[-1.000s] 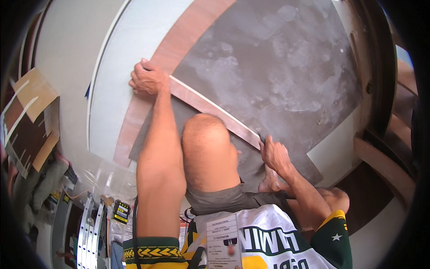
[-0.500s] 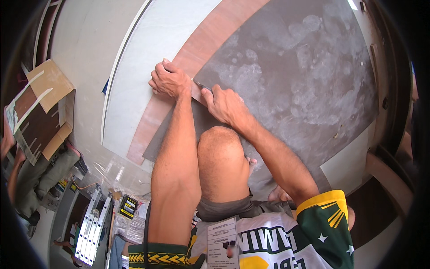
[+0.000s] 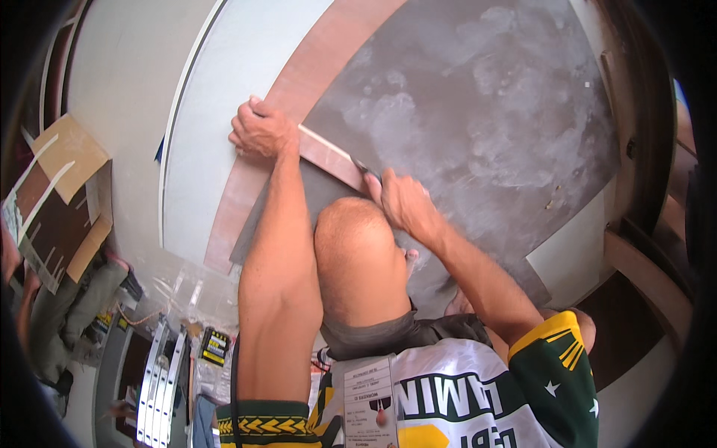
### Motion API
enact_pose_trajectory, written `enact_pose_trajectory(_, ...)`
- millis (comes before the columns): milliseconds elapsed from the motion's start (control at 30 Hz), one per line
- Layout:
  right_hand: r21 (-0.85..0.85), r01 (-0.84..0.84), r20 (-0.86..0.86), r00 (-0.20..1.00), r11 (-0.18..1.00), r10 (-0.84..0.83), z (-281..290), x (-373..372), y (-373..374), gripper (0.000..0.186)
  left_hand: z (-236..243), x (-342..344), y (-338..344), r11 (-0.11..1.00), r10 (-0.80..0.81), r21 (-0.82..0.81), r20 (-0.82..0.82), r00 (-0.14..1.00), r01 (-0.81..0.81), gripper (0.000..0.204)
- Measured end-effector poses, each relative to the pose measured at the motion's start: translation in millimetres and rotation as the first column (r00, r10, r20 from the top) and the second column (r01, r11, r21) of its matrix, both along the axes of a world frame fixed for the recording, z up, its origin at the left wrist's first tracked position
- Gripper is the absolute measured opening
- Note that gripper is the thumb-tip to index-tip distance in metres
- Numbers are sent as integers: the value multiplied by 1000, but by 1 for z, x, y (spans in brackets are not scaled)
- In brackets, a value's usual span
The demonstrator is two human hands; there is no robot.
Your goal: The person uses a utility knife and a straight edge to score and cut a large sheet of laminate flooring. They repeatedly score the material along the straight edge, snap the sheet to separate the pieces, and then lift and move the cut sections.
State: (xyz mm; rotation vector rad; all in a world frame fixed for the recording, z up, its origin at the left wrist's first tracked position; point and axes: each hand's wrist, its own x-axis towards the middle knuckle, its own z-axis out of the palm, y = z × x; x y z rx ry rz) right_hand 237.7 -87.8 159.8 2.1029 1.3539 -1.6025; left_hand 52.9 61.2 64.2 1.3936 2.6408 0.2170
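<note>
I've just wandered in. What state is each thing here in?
Left hand: curled at the narrow strip's upper end; grip hidden.
Right hand: closed around a small tool.
Small tool: held, tip at the strip's pale edge.
Narrow strip: slanting between the hands.
Grey board: smudged with pale marks.
Cardboard: flaps angled out.
Badge: hanging over the shirt.

The shirt (image 3: 457, 360) bears large letters (image 3: 448, 402); the badge (image 3: 370, 403) and black-and-yellow packet (image 3: 214, 346) carry smaller print.
</note>
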Motion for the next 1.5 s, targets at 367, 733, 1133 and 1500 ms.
enact_pose_trajectory(367,-8,-19,124,992,1000,19,32,54,-58,52,2,0,3,998,40,-46,-31,999,-41,43)
enact_pose_trajectory(733,163,71,-141,989,984,-48,-26,-49,72,59,0,1,3,1000,24,-5,-14,1000,-24,46)
enact_pose_trajectory(1133,27,67,-124,990,997,-63,-8,-32,64,62,-4,1,4,1000,11,27,-36,999,-10,45)
enact_pose_trajectory(1500,-69,26,35,999,997,-24,-3,43,-63,58,-3,1,4,1000,6,-13,-76,997,-7,49)
